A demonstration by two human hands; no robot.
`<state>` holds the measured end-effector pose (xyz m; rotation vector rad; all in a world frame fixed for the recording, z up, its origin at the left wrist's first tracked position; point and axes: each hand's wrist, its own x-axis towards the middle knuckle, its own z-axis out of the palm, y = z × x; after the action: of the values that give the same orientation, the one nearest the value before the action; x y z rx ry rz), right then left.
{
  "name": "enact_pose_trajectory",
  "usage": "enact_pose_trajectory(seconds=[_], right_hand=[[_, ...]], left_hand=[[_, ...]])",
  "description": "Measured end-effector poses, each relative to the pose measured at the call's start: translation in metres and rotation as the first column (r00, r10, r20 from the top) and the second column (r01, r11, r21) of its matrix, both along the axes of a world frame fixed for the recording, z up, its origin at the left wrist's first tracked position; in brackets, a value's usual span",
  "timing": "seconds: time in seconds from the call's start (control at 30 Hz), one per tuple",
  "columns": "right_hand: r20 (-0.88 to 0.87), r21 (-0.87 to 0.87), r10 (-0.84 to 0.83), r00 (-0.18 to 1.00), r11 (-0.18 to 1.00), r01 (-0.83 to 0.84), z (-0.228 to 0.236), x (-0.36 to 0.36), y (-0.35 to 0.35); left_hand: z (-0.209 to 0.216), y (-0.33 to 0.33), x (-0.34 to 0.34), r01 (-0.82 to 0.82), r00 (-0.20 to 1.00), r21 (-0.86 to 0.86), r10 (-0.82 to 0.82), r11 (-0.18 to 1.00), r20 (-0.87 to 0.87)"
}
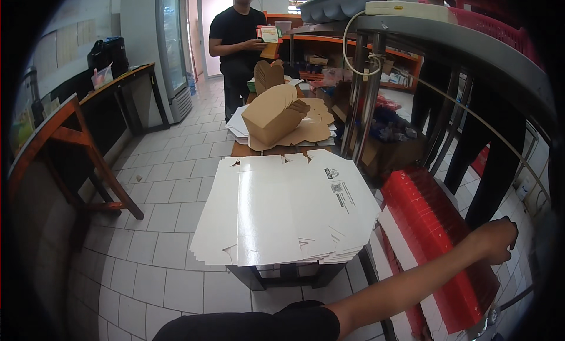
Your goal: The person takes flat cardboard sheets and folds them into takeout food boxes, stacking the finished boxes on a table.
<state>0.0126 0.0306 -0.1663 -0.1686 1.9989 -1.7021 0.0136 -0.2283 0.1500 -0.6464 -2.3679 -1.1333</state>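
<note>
Left hand point(500, 241), as I read it from the sleeve, is out past the red box point(432, 223), fingers curled; I can't tell whether they pinch anything or touch the box. Right hand out of view. The box slopes down to the right of the white blanks point(276, 203). I can't make out what supports it, so a hard pull on its far side might tip it. The blanks lie ragged and overhang the table point(331, 276); my sleeve swinging back could catch that edge, and the glossy top sheet looks likely to slide.
</note>
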Motion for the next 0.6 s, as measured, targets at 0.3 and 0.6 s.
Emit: enact_pose_trajectory(seconds=[0.3,0.6], right_hand=[[-0.016,0.027,-0.023,1.0,0.999,0.023,0.008,0.007,0.005],[-0.026,0.047,-0.032,0.999,0.998,0.033,0.012,0.015,0.013]], left_hand=[[0.008,0.006,0.011,0.045,0.999,0.06,-0.046,0.997,0.002],[0.016,0.011,0.026,0.064,0.998,0.054,-0.065,0.996,0.022]])
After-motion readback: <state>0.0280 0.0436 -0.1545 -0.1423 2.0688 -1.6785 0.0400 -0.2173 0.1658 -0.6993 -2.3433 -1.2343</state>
